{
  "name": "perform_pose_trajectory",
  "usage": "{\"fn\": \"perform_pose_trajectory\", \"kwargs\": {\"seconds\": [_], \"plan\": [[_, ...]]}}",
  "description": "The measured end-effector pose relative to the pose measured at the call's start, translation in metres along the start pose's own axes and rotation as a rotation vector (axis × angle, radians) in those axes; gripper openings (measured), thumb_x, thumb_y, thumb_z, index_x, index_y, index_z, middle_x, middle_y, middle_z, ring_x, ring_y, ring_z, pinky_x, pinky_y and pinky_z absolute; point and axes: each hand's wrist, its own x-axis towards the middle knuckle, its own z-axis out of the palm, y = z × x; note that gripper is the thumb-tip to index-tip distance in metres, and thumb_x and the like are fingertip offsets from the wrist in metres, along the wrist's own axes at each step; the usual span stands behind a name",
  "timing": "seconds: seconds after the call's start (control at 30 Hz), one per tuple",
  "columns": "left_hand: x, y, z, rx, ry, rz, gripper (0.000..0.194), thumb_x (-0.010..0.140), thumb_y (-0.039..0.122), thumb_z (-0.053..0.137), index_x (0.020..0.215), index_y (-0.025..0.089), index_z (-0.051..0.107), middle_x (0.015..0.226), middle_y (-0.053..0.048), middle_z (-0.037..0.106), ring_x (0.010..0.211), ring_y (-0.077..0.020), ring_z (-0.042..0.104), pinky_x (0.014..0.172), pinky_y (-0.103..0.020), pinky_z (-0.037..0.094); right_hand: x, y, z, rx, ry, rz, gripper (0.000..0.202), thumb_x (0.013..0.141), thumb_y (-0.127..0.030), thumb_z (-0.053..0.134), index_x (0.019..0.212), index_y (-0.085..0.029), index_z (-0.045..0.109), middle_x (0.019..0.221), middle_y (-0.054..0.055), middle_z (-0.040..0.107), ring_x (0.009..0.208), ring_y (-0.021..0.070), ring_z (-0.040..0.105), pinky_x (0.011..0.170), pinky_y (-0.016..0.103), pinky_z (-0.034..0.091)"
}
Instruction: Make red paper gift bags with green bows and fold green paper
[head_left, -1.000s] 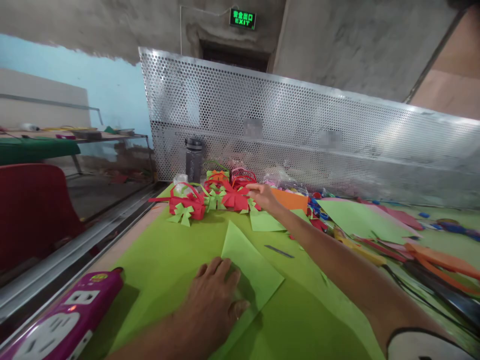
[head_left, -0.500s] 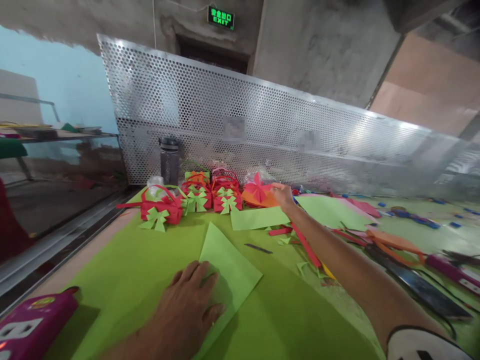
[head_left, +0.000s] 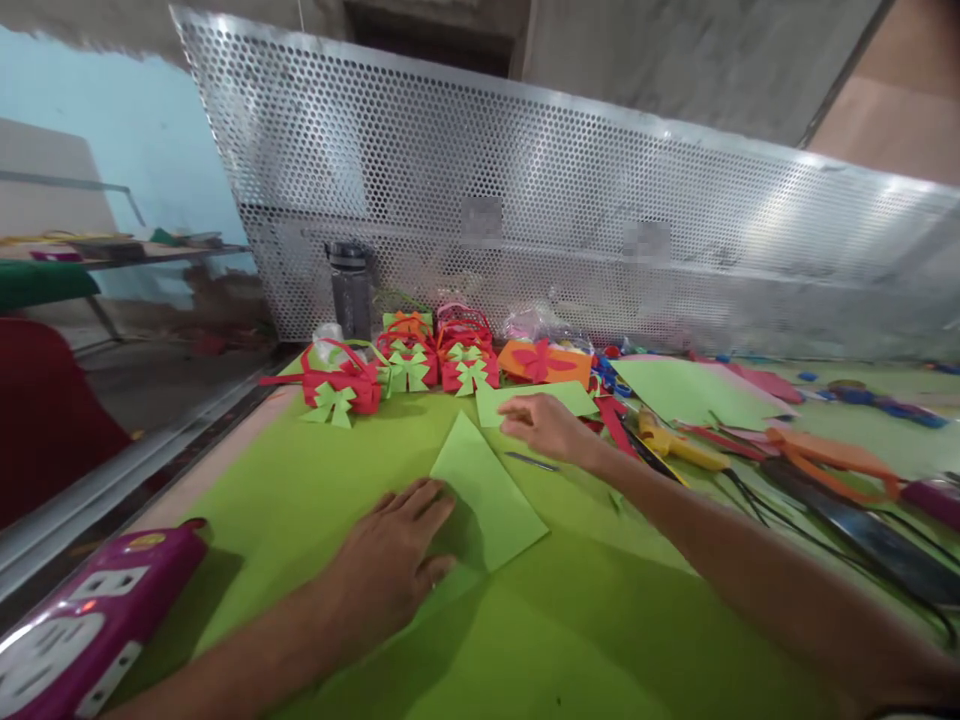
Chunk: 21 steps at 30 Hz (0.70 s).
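My left hand (head_left: 405, 550) lies flat with its fingers spread on a light green paper sheet (head_left: 491, 500). My right hand (head_left: 547, 425) hovers near a light green paper strip (head_left: 577, 398), its fingers loosely bent and apart with nothing seen in them. Beyond it, a red paper bow (head_left: 540, 360) lies on an orange paper piece (head_left: 579, 370). A thin dark strip (head_left: 531, 461) rests beside the sheet. To the left of the bow stand several small red paper baskets, one (head_left: 364, 388) with a light green bow (head_left: 330, 404).
A purple power strip (head_left: 112, 610) sits at the near left. On the right are a yellow glue gun (head_left: 682, 445) with a dark cord, green sheets (head_left: 697, 390) and an orange paper loop (head_left: 832, 460). A bottle (head_left: 351, 300) stands before the perforated metal panel (head_left: 450, 140).
My right hand has let go of the red bow and come back toward me. The bow now lies flatter on the orange piece. My left hand stays on the sheet; the view has tilted down.
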Motion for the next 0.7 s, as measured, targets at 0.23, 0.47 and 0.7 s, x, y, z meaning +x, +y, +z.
{"fn": "perform_pose_trajectory", "kwargs": {"seconds": [0.23,0.47,0.7], "plan": [[0.001,-0.002,-0.003,-0.010,0.003,-0.001,0.048,0.087,0.028,0.044,0.135,0.021,0.044,0.144,-0.010,0.041,0.130,-0.0264,0.041,0.106,-0.045,0.035,-0.018,-0.003,0.012,0.050,-0.130,0.115,0.033,0.079,-0.011,0.052,0.109,-0.009,0.065,0.078,0.008,0.071,0.055,0.0132,0.063,0.048,0.020,0.046],[-0.005,0.005,-0.009,-0.034,-0.037,0.028,0.082,0.075,0.060,0.058,0.141,0.018,0.035,0.147,-0.012,0.035,0.134,-0.0331,0.031,0.108,-0.052,0.030,-0.011,0.010,0.020,0.239,-0.172,0.243,0.031,0.083,-0.016,0.054,0.113,-0.011,0.060,0.088,0.011,0.070,0.062,0.0133,0.065,0.043,0.017,0.048],[-0.006,0.005,-0.009,-0.037,-0.051,0.021,0.080,0.075,0.051,0.061,0.143,0.023,0.031,0.149,-0.009,0.031,0.136,-0.0311,0.028,0.109,-0.052,0.029,-0.007,0.013,0.027,0.422,-0.125,0.273,0.027,0.080,-0.016,0.059,0.106,-0.012,0.063,0.082,0.006,0.069,0.057,0.0108,0.061,0.041,0.016,0.045]]}}
